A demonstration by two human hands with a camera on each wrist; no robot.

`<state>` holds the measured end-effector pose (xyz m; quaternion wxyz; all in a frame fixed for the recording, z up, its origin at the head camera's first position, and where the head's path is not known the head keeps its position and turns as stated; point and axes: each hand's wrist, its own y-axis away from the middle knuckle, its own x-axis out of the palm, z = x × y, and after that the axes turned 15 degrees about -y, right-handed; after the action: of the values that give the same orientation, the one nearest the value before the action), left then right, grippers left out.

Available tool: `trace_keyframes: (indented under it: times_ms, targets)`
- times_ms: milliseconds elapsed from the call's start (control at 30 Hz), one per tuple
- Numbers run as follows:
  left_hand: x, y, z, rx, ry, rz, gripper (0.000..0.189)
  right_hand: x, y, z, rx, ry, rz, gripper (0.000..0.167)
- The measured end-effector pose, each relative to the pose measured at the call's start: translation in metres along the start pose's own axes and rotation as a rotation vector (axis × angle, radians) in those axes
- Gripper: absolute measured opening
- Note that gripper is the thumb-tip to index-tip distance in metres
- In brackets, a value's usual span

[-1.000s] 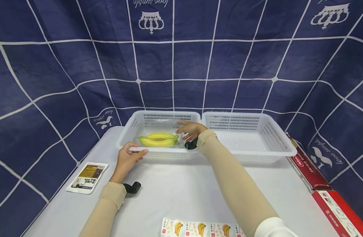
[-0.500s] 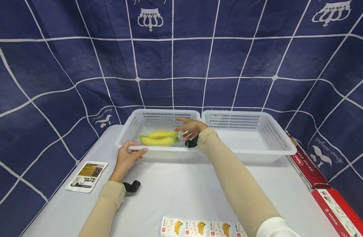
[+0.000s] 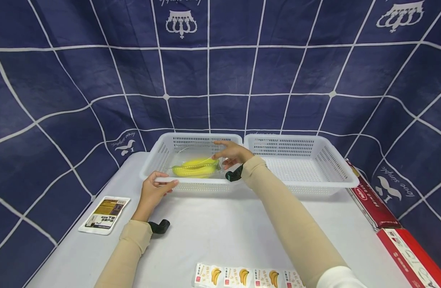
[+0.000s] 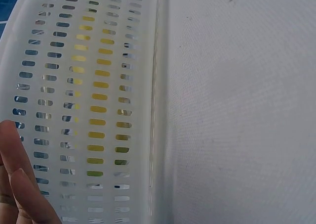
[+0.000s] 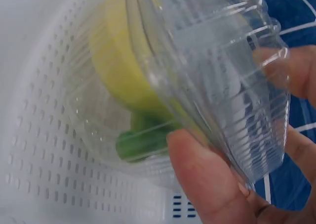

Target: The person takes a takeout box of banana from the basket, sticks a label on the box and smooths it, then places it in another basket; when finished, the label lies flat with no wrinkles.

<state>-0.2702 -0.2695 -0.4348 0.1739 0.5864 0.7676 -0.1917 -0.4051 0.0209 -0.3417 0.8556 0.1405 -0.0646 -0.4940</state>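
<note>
My left hand (image 3: 154,196) grips the front rim of the left white plastic basket (image 3: 202,181), near its left corner. Over the right side of this basket, my right hand (image 3: 236,153) holds a clear plastic box (image 5: 232,80) with its thumb on one face and its fingers on the other. Yellow bananas (image 3: 194,172) with green ends lie within the clear plastic. In the right wrist view the box stands tilted, and a green stem (image 5: 143,144) shows close to the thumb. Through the basket's slots, the left wrist view shows yellow banana (image 4: 98,110).
A second white basket (image 3: 350,178) adjoins on the right. A foil-like pouch (image 3: 104,215) lies at left. Banana-printed packets (image 3: 243,277) lie in a row at the front edge. Red boxes (image 3: 375,204) line the right edge, with a blue checked cloth (image 3: 227,72) hanging behind.
The clear box with the bananas has tilted, and its left end has shifted slightly right. My right hand stays on it; my left hand has stayed on the rim.
</note>
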Motion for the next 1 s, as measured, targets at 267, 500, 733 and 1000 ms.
trace_keyframes:
  times_ms: [267, 500, 733, 1000]
  targets:
    - [0.001, 0.001, -0.001, 0.000, -0.003, 0.001, 0.046, -0.004, 0.010, 0.001, -0.048, -0.025, -0.017, 0.083]
    - [0.003, 0.001, -0.001, 0.009, 0.014, 0.003, 0.045, -0.014, 0.021, 0.003, -0.089, -0.066, -0.039, 0.081]
    - [0.003, 0.002, -0.002, 0.023, 0.033, 0.004, 0.045, -0.022, 0.038, 0.008, -0.129, -0.105, -0.057, 0.079]
    - [0.001, 0.003, -0.002, 0.004, 0.022, 0.010, 0.048, -0.028, 0.058, 0.013, -0.165, -0.109, -0.049, 0.079]
